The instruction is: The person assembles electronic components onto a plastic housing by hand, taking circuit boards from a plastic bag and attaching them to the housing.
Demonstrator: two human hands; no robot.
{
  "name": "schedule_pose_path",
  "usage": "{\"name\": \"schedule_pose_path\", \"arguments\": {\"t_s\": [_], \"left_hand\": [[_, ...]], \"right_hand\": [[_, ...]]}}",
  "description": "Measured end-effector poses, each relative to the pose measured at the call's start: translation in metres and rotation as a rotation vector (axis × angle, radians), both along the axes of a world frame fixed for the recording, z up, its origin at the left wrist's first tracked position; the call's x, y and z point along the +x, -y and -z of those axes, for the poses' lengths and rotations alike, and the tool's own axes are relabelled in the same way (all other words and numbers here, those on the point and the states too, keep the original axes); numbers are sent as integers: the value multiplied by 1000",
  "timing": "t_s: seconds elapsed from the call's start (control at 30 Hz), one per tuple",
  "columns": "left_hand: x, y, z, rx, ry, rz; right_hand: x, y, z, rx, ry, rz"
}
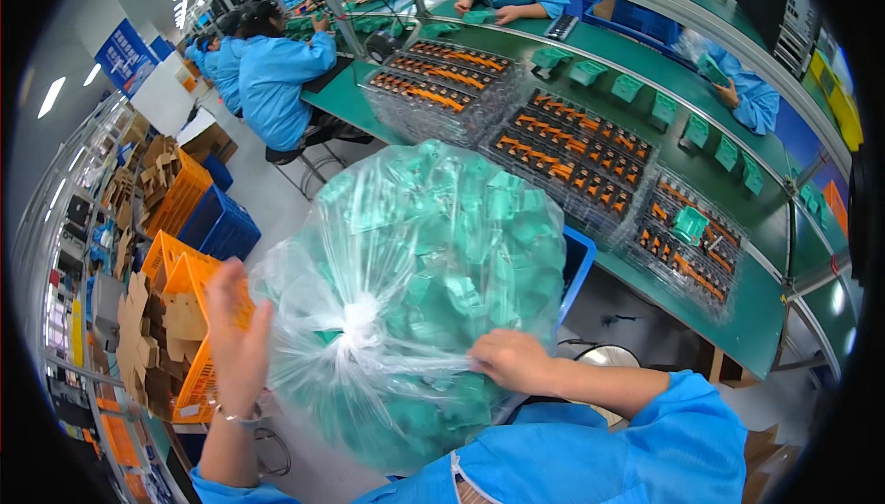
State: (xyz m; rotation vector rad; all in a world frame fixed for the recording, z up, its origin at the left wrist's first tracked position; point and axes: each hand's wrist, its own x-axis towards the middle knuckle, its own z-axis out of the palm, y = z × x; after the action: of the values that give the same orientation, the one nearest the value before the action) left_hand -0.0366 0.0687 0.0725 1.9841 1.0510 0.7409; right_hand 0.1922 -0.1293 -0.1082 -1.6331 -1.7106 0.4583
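Note:
A large clear plastic bag (pixel 442 227), full of green plastic parts, bulges in front of my body. Its neck is gathered into a white twisted knot (pixel 361 321) on the side toward me. My right hand (pixel 510 359) is closed on a stretched end of the bag, to the right of the knot. To the left of the bag, my left hand (pixel 238 338) is raised with its fingers up and apart, holding nothing. It looks slightly blurred. Behind the bag, part of a blue crate (pixel 578 269) shows; whether the bag rests in it is hidden.
Beyond the bag runs a green workbench (pixel 747 320) with clear trays (pixel 572 149) of black and orange parts and a row of green housings (pixel 627 88). Orange crates (pixel 198 379) with cardboard stand at left, near a blue crate (pixel 219 225). Several co-workers in blue sit around.

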Motion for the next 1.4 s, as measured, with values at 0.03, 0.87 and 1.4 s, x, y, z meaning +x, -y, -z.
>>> {"name": "schedule_pose_path", "arguments": {"t_s": [0.03, 0.87, 1.4], "left_hand": [[24, 11, -24, 285, -107, 234], [205, -1, 134, 715, -661, 1397], [236, -21, 107, 257, -356, 1203]], "right_hand": [[-5, -2, -6, 68, -25, 14], [89, -12, -14, -116, -509, -61], [140, -70, 14, 407, -120, -116]]}}
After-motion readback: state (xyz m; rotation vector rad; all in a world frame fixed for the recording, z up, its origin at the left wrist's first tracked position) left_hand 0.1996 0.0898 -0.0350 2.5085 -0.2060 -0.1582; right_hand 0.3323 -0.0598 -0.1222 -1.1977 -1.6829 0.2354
